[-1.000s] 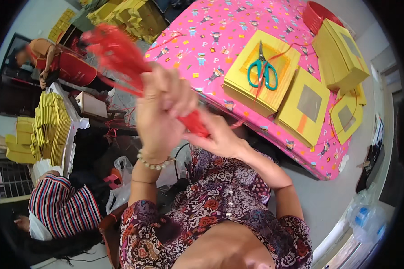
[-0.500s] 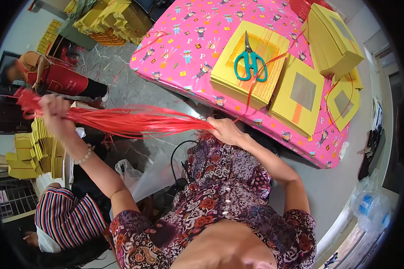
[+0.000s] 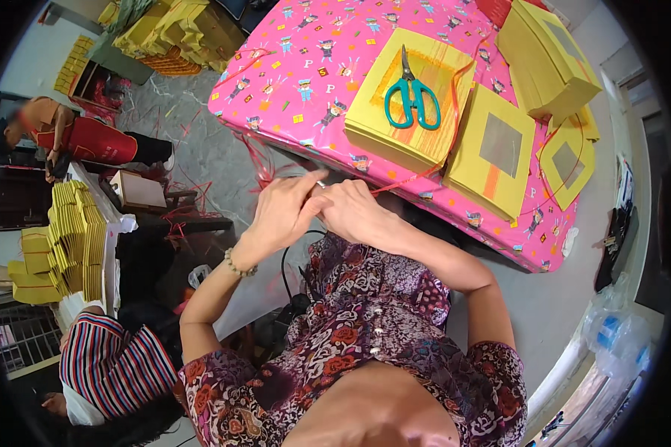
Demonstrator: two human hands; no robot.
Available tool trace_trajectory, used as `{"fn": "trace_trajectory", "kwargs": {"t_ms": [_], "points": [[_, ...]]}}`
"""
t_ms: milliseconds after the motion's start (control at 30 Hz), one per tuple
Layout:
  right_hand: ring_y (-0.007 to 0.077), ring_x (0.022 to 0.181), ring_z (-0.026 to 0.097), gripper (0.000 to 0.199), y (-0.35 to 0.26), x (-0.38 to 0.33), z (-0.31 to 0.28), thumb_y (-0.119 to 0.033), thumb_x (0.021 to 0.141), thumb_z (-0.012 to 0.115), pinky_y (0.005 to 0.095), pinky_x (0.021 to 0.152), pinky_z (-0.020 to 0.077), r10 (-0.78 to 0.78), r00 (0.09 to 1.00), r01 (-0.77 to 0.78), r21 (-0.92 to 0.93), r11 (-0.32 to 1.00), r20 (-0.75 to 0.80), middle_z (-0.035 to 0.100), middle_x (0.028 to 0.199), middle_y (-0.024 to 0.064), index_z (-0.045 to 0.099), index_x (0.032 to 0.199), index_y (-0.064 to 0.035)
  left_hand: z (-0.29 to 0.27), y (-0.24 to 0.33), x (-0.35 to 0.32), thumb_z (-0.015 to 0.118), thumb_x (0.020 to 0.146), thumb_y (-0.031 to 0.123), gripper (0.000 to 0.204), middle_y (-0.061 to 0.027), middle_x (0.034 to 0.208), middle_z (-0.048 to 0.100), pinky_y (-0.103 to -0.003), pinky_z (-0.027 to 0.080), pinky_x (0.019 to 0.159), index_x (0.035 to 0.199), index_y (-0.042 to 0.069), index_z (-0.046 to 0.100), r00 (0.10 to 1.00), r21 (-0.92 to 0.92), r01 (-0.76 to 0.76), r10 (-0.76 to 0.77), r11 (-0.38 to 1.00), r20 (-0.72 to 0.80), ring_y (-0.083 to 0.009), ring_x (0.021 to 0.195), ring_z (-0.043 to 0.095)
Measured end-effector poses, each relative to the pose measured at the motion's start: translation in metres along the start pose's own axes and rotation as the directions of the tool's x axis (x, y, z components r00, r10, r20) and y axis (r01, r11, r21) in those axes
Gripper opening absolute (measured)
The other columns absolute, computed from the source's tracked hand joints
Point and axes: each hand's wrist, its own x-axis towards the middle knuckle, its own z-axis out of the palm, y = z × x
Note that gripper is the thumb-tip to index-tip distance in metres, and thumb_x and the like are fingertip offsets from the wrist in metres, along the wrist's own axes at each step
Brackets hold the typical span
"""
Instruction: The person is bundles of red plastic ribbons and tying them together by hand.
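Observation:
My two hands meet in front of my chest, close to the table's near edge. My right hand (image 3: 356,214) is closed, back upward, on a bundle of red plastic strands, mostly hidden under the fingers. Against it presses my left hand (image 3: 285,211), fingers bent over the same spot and a ring showing. Loose ends of the red strands (image 3: 262,165) fan out blurred beyond my left hand. One red strand (image 3: 417,177) runs from my right hand toward the yellow stacks. Green-handled scissors (image 3: 411,103) lie on a stack of yellow card pieces (image 3: 365,132).
The table (image 3: 276,104) has a pink patterned cover. More yellow card stacks (image 3: 511,190) with window panels stand at its right. At left, a person in a red apron (image 3: 89,138) stands and another in a striped top (image 3: 115,365) sits beside yellow stacks (image 3: 74,238).
My left hand has come in from the far left to meet my right hand. The red bundle, stretched between them before, is now gathered, with loose ends swinging beyond.

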Motion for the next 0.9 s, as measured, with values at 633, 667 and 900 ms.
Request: {"fn": "trace_trajectory", "kwargs": {"t_ms": [633, 667, 900], "points": [[0.0437, 0.071, 0.056, 0.031, 0.025, -0.034, -0.056, -0.030, 0.091, 0.054, 0.0513, 0.060, 0.0403, 0.036, 0.975, -0.037, 0.001, 0.999, 0.218, 0.055, 0.069, 0.0227, 0.041, 0.093, -0.0019, -0.099, -0.145, -0.041, 0.052, 0.081, 0.007, 0.018, -0.0089, 0.061, 0.054, -0.036, 0.041, 0.048, 0.064, 0.006, 0.046, 0.737, 0.532, -0.110, 0.428, 0.840, -0.523, -0.0264, 0.052, 0.054], [0.0437, 0.071, 0.056, 0.031, 0.026, -0.037, -0.062, -0.030, 0.091, 0.054, 0.0513, 0.060, 0.0403, 0.039, 0.975, -0.040, 0.001, 0.999, 0.218, 0.055, 0.069, 0.0227, 0.041, 0.093, -0.0019, -0.103, -0.151, -0.048, 0.051, 0.082, 0.007, 0.018, -0.0091, 0.062, 0.055, -0.036, 0.042, 0.048, 0.065, 0.005, 0.047, 0.731, 0.549, -0.057, 0.410, 0.834, -0.545, -0.0265, 0.053, 0.055], [0.0443, 0.069, 0.054, 0.030, 0.033, -0.069, -0.085, -0.030, 0.092, 0.053, 0.0508, 0.061, 0.0395, 0.105, 0.971, -0.107, -0.003, 0.994, 0.216, 0.054, 0.070, 0.0226, 0.042, 0.092, -0.0017, -0.097, -0.229, -0.104, 0.037, 0.100, 0.030, 0.049, -0.0132, 0.052, 0.051, -0.036, 0.038, 0.043, 0.062, 0.003, 0.053, 0.647, 0.272, 0.353, -0.024, 0.895, -0.762, -0.0312, 0.045, 0.052]]}}
